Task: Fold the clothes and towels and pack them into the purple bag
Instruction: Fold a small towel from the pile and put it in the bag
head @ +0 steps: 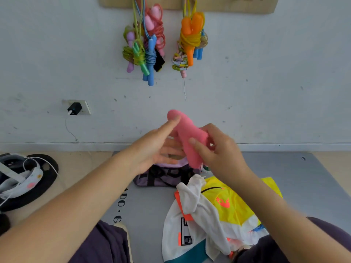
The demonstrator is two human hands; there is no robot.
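Progress: early stage, by my judgement. One item is in hand; at least one garment is not yet folded; what the bag already contains cannot be told.

Left hand (152, 149): fingers straight and loosely spread, forefinger tip touching the far end of the pink towel (187, 135), which is rolled or folded into a thick bundle and held in the air above the bag. This hand supports rather than grips.

Purple bag (163, 177): lies on the grey mat (303, 186), far of the garment and directly below both hands. Its opening is largely hidden by the hands and the towel.

Right hand (218, 152): fingers and thumb curled around the near end of the towel, gripping it.

White and yellow jacket (212, 215): lies crumpled on the mat, near right, just beside the bag. Folding and packing of it remain outstanding.

Writing: the mat carries dark letters, partly covered; "DO" and "G" are readable. The jacket bears a dark label with white text, too small to read, and an orange emblem.
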